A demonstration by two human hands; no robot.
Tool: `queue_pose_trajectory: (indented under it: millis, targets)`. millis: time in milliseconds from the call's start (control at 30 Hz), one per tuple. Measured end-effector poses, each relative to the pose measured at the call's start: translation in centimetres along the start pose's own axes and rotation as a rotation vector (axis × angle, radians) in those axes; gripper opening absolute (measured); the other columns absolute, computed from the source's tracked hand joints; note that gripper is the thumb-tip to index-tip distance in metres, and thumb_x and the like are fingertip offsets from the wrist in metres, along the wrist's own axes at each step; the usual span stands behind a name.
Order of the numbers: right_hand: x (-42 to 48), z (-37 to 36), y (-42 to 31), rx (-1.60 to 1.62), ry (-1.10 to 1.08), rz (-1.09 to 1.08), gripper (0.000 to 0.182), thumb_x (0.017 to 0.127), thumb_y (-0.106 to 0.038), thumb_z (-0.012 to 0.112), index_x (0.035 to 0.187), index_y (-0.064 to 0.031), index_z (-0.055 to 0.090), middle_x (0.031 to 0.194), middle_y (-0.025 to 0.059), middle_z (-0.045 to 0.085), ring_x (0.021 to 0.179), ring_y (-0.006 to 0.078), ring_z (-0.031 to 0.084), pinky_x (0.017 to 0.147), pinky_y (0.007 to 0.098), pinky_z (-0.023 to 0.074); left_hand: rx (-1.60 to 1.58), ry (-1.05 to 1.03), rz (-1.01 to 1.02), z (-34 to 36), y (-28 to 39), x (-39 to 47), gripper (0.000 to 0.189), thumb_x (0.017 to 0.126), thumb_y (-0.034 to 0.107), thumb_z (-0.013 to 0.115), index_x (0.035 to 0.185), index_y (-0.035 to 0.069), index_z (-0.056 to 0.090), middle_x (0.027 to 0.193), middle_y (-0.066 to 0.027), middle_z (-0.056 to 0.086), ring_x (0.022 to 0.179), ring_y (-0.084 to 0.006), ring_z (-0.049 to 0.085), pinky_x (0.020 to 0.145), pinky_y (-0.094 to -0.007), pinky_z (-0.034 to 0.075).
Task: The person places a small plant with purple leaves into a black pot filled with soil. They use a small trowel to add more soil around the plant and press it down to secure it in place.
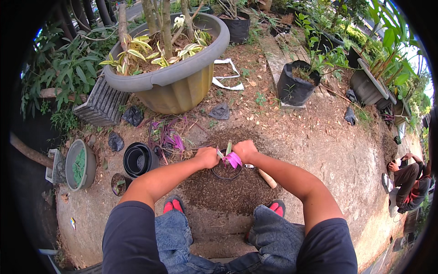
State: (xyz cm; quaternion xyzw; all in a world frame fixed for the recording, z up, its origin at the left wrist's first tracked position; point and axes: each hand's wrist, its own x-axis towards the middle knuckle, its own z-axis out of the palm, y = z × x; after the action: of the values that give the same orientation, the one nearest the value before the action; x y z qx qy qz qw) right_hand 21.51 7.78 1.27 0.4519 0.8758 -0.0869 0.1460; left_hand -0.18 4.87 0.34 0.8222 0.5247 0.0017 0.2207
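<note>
A small black plant pot (227, 177) with dark soil stands on the ground before me. A cutting with bright purple leaves (233, 159) and a pale green stem rises from it. My left hand (208, 157) is curled at the pot's left rim, close to the leaves. Across from it, my right hand (245, 151) is curled at the right rim, beside the purple leaves. The fingertips of both hands are hidden. Just right of the pot lies a tool with a wooden handle (267, 178), its head partly covered by my right forearm.
Loose soil (202, 190) surrounds the pot. To the left are nested black pots (139, 160), a grey tub (89, 171) and uprooted purple plants (167, 137). A large planter (178, 94) stands beyond. At far right, another person (412, 181) sits low.
</note>
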Motion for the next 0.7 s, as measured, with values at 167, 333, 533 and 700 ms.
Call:
queue_pose_trajectory:
  millis: [167,333,533,700]
  targets:
    - [-0.4,-0.5,0.5,0.030,-0.027,-0.002,0.026,0.090,-0.030,0.063,0.102,-0.0127,0.078,0.102,0.0157,0.077,0.098,0.0334,0.076,0.083,0.0481,0.0599,0.017,-0.001,0.006,0.4,-0.1,0.3,0.029,0.092,0.029,0.056,0.094,0.006,0.074,0.096,-0.0237,0.074,0.095,-0.0436,0.071,0.084,-0.0551,0.056]
    - [-1.0,-1.7,1.2,0.143,-0.080,0.005,0.034,0.091,-0.041,0.061,0.107,-0.0155,0.077,0.105,0.0176,0.076,0.102,0.0362,0.074,0.087,0.0495,0.0586,0.017,-0.011,0.003,0.8,-0.4,0.3,0.031,0.091,0.029,0.056,0.091,0.003,0.074,0.095,-0.0240,0.074,0.095,-0.0436,0.071,0.085,-0.0545,0.056]
    - [-2.0,-1.7,1.1,0.198,-0.068,0.037,0.034,0.090,-0.043,0.062,0.107,-0.0170,0.075,0.103,0.0165,0.076,0.098,0.0372,0.073,0.084,0.0506,0.0575,-0.014,0.002,0.003,0.5,-0.2,-0.1,0.030,0.092,0.029,0.055,0.091,0.005,0.074,0.095,-0.0232,0.074,0.095,-0.0432,0.071,0.084,-0.0543,0.057]
    - [-1.6,-1.2,0.0,0.151,-0.036,0.102,0.030,0.091,-0.039,0.061,0.107,-0.0181,0.076,0.103,0.0166,0.076,0.097,0.0375,0.074,0.084,0.0503,0.0582,0.010,0.014,-0.007,1.2,-0.8,0.1,0.029,0.092,0.029,0.055,0.093,0.006,0.073,0.095,-0.0223,0.074,0.095,-0.0432,0.071,0.083,-0.0545,0.056]
